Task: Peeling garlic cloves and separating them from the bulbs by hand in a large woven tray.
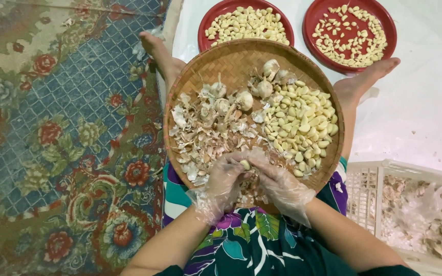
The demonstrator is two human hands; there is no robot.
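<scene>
A round woven bamboo tray (221, 61) rests on my lap. It carries several whole garlic bulbs (244, 99), a heap of papery garlic skins (200, 135) on its left side and a pile of peeled cloves (300, 122) on its right. Both my hands wear clear plastic gloves and meet at the tray's near edge. My left hand (221, 184) and my right hand (277, 184) pinch one garlic clove (245, 164) between their fingertips.
Two red plates (211, 20) (315, 13) with peeled cloves lie beyond the tray on a white sheet (415, 102). My bare feet flank the tray. A white plastic basket (384, 171) of garlic skins sits at right. A patterned floral carpet (57, 143) covers the floor at left.
</scene>
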